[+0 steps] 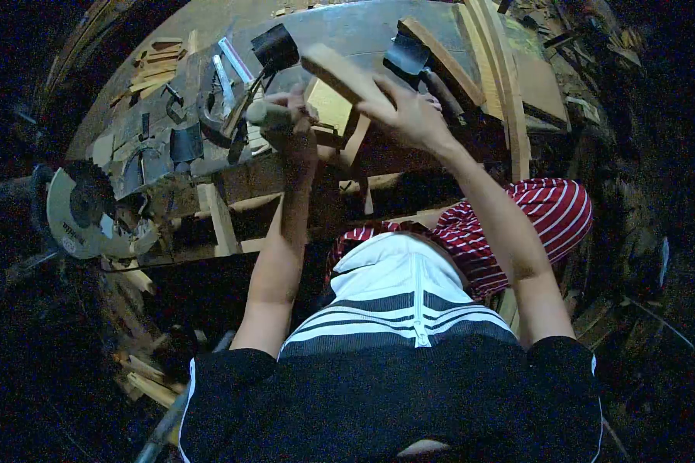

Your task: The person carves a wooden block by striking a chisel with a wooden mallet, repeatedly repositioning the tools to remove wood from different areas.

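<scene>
My left hand (pixel 295 127) is wrapped round the thick, round wooden handle (pixel 266 116) of a tool, its butt end pointing left. The working end is too dark to make out. In my right hand (pixel 413 119) is a plain, oblong wooden block (pixel 344 73), gripped at its near end and slanting up to the left. Between the two hands a pale yellow piece of wood (pixel 330 100) rests at the bench edge, partly hidden by the block. A dark, wide-bladed tool (pixel 275 46) lies just beyond my left hand.
The bench (pixel 324 23) carries a second wide-bladed tool (pixel 407 55), a ruler-like strip (pixel 235 60), a clamp (pixel 173 102) and small wood strips (pixel 158 65). Long boards (pixel 496 62) lie along the right. A circular saw-like disc (pixel 73 212) stands at the left.
</scene>
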Demonstrator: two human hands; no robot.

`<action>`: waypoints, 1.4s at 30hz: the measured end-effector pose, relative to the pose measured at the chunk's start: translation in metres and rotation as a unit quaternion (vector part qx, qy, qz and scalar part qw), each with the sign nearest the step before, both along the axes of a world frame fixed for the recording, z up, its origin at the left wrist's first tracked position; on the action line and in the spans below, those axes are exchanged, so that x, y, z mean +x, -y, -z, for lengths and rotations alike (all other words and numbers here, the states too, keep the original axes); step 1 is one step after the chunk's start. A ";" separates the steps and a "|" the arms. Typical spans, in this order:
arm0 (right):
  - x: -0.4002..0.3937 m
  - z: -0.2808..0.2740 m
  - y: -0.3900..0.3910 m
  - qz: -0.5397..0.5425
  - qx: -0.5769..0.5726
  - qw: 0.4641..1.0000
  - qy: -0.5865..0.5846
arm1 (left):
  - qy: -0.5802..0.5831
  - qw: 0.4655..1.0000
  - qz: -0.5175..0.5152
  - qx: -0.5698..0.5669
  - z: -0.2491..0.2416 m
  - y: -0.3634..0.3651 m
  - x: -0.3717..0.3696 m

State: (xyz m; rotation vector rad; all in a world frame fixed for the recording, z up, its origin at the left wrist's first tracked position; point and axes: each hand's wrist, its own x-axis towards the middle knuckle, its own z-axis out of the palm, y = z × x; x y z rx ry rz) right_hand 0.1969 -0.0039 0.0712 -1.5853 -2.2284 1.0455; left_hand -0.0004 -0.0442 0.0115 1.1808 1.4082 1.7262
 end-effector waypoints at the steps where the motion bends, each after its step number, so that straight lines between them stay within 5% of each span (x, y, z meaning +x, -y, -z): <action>1: 0.006 0.034 -0.004 0.002 -0.033 0.999 -0.001 | 0.189 0.979 0.026 0.069 0.030 -0.005 -0.005; 2: 0.008 0.046 0.000 -0.001 -0.035 0.999 -0.001 | 0.370 0.918 0.048 0.135 0.047 -0.007 -0.009; 3: 0.009 0.055 0.006 0.014 -0.051 0.998 0.020 | 0.154 0.982 -0.053 0.099 0.019 -0.003 -0.001; 6: 0.010 0.087 0.019 0.043 -0.036 0.998 0.017 | 0.128 0.970 -0.030 0.205 0.044 -0.003 -0.024; 7: 0.010 0.090 0.021 0.046 -0.030 0.998 0.012 | 0.144 0.963 -0.228 0.000 0.035 -0.002 -0.029; 8: 0.010 0.093 0.022 0.051 -0.023 0.998 0.007 | 0.142 0.964 -0.225 -0.002 0.035 0.001 -0.037; 11: 0.012 0.098 0.020 0.051 -0.029 0.998 0.005 | 0.400 0.894 -0.142 -0.146 0.040 0.003 -0.079; 15: 0.016 0.101 0.018 0.051 -0.044 0.998 0.004 | 0.370 0.888 -0.245 -0.118 0.031 -0.006 -0.074; 18: 0.014 0.103 0.017 0.054 -0.052 0.997 -0.008 | 0.463 0.863 -0.172 -0.106 0.033 -0.014 -0.094; 20: 0.014 0.104 0.016 0.057 -0.070 0.996 -0.012 | 0.453 0.853 -0.238 -0.103 0.040 -0.037 -0.098; 22: 0.015 0.109 0.015 0.056 -0.067 0.996 -0.019 | 0.329 0.903 -0.274 -0.035 0.037 -0.050 -0.095; 24: 0.015 0.109 0.014 0.055 -0.062 0.996 -0.025 | 0.344 0.908 -0.234 -0.054 0.002 -0.052 -0.064; 26: 0.014 0.106 0.015 0.052 -0.062 0.996 -0.032 | 0.100 0.957 -0.274 0.009 0.000 -0.063 -0.056; 28: 0.012 0.105 0.013 0.053 -0.070 0.996 -0.016 | 0.162 0.961 -0.218 -0.048 0.002 -0.066 -0.053; 30: 0.013 0.106 0.012 0.055 -0.078 0.995 0.001 | 0.184 0.974 -0.130 0.036 0.014 -0.076 -0.051; 31: 0.013 0.105 0.012 0.057 -0.079 0.995 -0.001 | 0.320 0.946 -0.046 0.034 0.004 -0.077 -0.052; 34: 0.012 0.106 0.013 0.057 -0.078 0.995 -0.015 | 0.221 0.974 -0.040 -0.026 -0.013 -0.079 -0.032; 35: 0.012 0.106 0.013 0.057 -0.074 0.995 -0.026 | 0.270 0.955 0.083 0.087 -0.005 -0.085 -0.032; 38: 0.011 0.106 0.012 0.062 -0.089 0.993 -0.037 | 0.121 0.988 0.069 0.066 -0.009 -0.086 -0.015; 42: 0.011 0.107 0.011 0.060 -0.073 0.995 -0.040 | 0.153 0.985 0.078 0.029 -0.010 -0.087 -0.001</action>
